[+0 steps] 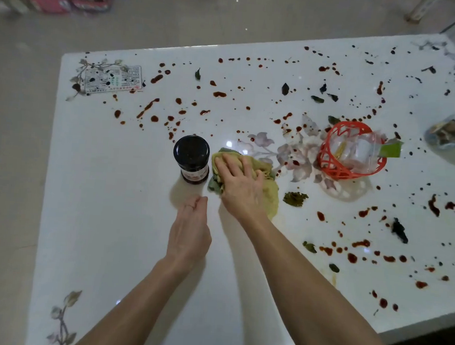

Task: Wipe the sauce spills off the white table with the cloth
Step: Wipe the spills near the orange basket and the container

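My right hand (240, 185) lies flat with spread fingers on a crumpled yellow-green cloth (268, 194) near the middle of the white table (104, 217). My left hand (190, 229) hovers just in front of a dark-lidded jar (191, 159), fingers loosely curled and holding nothing. Red-brown sauce spills (147, 108) dot the far and right parts of the table. The near left part is clean. The cloth's left edge touches the jar.
A red openwork basket (353, 151) with plastic bags stands right of the cloth. A clear bag (451, 132) lies at the far right. Torn leaf bits (295, 198) are scattered about. A printed label (113, 79) sits at the far left corner. Floor surrounds the table edges.
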`<state>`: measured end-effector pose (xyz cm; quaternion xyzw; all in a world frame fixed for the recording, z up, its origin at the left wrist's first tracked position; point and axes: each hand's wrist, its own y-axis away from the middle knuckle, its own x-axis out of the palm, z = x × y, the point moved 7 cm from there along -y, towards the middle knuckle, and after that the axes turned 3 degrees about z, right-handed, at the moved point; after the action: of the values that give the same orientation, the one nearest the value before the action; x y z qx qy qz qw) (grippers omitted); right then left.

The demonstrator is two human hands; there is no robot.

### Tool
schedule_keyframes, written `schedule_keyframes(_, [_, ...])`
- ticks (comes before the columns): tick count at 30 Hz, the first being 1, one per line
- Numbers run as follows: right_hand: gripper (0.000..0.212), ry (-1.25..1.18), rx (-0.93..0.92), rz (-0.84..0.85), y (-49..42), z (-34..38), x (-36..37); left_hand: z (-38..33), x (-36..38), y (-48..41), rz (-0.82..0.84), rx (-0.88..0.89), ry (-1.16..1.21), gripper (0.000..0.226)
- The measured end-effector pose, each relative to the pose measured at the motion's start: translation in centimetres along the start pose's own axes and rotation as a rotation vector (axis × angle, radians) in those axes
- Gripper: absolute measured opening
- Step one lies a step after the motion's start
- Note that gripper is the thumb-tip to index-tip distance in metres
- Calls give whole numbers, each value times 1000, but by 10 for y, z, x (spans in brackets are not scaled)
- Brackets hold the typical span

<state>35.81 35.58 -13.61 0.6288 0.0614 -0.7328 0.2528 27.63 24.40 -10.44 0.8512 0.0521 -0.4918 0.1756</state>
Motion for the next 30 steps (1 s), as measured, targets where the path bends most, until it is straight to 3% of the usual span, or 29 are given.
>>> schedule_keyframes(3, [67, 19, -10, -85, 32, -3, 9, 1, 3, 0, 9, -1, -3, 41])
schedule_keyframes(13, [67, 21, 97, -17, 22, -12, 5, -5, 9, 13, -20, 30, -14, 32])
schedule_keyframes(17, [66, 65, 74, -66, 43, -17, 8, -7, 9, 8, -8, 31, 2, 36])
schedule_keyframes(23, [64, 28, 268, -8, 10, -43, -6, -21, 5, 4, 3, 69, 12, 39])
schedule_keyframes(27, [64, 84, 238, 10, 46, -39, 4, -30, 9, -4, 12, 100, 15, 40])
schedule_keyframes(30, [63, 58, 295, -46, 26, -59, -5, -36, 11, -11, 20, 114, 16, 49])
